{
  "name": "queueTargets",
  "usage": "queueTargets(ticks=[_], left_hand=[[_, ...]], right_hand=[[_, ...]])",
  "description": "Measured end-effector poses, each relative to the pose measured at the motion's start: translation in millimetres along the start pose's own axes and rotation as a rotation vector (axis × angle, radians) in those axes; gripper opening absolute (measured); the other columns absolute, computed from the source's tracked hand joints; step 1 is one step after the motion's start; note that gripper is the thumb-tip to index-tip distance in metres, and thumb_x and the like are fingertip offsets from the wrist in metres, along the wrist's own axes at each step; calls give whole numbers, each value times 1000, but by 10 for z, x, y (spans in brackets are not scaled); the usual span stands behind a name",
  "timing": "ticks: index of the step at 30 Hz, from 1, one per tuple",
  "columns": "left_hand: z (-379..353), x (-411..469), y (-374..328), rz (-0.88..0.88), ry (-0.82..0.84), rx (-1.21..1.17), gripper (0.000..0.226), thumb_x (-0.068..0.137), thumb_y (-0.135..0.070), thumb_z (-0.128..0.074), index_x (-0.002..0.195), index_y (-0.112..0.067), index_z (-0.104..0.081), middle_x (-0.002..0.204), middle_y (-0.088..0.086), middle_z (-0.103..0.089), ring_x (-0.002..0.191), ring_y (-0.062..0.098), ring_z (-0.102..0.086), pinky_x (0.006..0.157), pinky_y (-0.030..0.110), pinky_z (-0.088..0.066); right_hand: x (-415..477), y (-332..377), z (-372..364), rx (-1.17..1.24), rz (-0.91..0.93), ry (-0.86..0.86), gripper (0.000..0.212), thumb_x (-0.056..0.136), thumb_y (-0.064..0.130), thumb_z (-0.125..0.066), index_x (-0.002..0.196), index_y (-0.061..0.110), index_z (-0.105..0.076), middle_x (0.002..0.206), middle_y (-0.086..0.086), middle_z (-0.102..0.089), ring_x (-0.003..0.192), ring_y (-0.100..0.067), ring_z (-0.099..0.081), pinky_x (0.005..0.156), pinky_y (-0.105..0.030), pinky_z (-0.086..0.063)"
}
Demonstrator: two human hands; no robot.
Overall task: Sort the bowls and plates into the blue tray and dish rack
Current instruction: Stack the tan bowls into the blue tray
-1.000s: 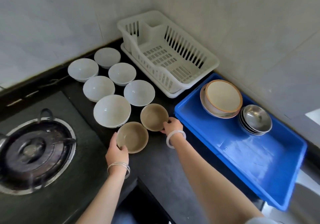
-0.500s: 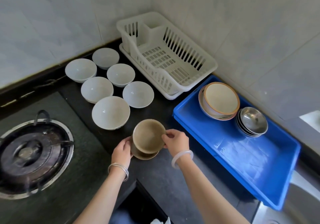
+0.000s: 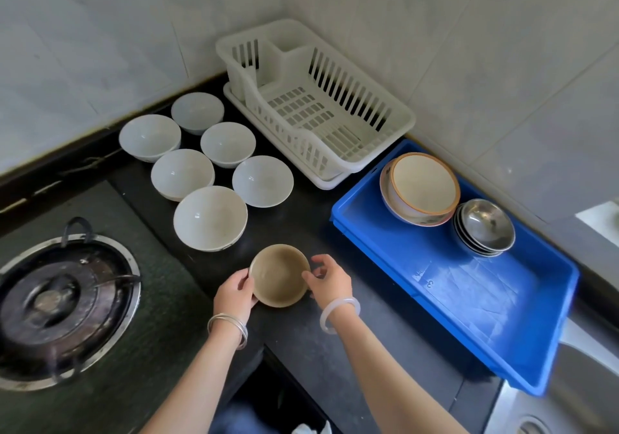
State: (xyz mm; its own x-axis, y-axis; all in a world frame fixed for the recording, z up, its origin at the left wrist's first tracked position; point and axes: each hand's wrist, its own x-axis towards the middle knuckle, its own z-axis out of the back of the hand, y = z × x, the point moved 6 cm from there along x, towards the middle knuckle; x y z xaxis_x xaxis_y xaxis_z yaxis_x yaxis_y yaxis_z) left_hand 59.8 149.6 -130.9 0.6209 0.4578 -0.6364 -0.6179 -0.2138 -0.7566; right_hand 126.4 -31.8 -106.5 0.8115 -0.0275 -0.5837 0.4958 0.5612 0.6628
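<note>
Near stove (image 3: pixel 63 299), fingers (image 3: pixel 322 261) curled round brown bowl (image 3: pixel 279 272)

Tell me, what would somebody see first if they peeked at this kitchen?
The bright blue tray on the right jumps out, with a big cream bowl and a stack of shiny metal bowls at its far end. In the middle, near the front, the left hand and right hand hold a brown bowl between them. Behind it, six white bowls sit clustered beside the empty white dish rack.
</note>
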Motion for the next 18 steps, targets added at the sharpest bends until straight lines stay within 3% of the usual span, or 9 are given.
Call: queueTargets(ticks=[3,5,11,15,18], left_hand=[[-25,-9,-18,13,-10,13,34,93,-7,-45,125,-5,-56,120,17,-59,99,27,-57,83,36,-53],[-69,-41,-63,0,-4,23,32,93,-7,-45,122,-5,-57,117,16,-60,98,27,-57,82,36,-53],[-362,-207,-494,-116,85,-6,20,91,-9,-50,107,-11,-62,105,10,-61,94,23,-59,77,34,-54],[-789,-423,-834,-200,205,-32,8,89,-10,-56,92,-16,-61,89,1,-64,81,9,-62,58,18,-55],[-1210,-599,-997,-201,312,-40,4,89,-10,-57,90,-12,-61,91,7,-64,83,13,-62,63,23,-57]], right_hand=[[0,-78,-125,182,-146,161,38,91,20,-59,128,24,-52,104,4,-58,86,-16,-64,61,-23,-58],[1,-86,-114,200,-137,155,39,92,19,-56,130,24,-51,106,5,-57,85,-16,-63,56,-20,-57],[-83,-8,336,226,1,-18,33,93,24,-54,126,28,-52,89,10,-62,62,-10,-67,47,-12,-50],[-177,19,884,348,66,-162,24,94,26,-52,118,27,-57,83,10,-65,57,-10,-66,47,-13,-50],[-235,-103,1342,476,70,-268,22,92,27,-54,114,26,-59,86,6,-66,51,-9,-63,48,-17,-52]])
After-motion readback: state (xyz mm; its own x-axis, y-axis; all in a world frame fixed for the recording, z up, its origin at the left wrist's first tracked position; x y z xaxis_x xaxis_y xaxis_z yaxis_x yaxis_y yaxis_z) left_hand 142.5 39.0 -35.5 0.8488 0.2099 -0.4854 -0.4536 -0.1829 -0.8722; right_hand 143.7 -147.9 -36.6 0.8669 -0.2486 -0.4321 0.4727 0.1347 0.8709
